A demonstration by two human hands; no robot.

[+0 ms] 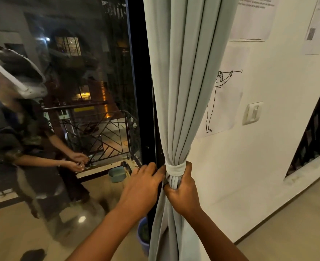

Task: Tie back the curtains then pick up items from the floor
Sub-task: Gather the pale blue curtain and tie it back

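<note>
From my seat, the nearest things are two bare forearms reaching up to the curtain (181, 91), my landmark here. It is soft grey-green cloth, hanging in long smooth folds and cinched to a narrow waist by a tie (176, 169), a flat band of the same cloth wrapped round it. The right hand (183, 191) sits just below the tie, fingers curled tight round the bunched folds, thumb up against the band. The left hand (144, 182) lies left of the curtain, fingers fairly straight, their tips reaching behind the gather at the tie; I cannot tell whether they pinch anything there. Low and left of the curtain, a blue bucket (143, 236) peeks from behind the hem. Directly left stands the black door frame (146, 110), then dark glass (70, 91), glossy, mirroring a person. Right of the curtain runs a smooth cream wall (268, 147) with a line-drawn paper sheet (223, 102) and a square switch (252, 113).
</note>
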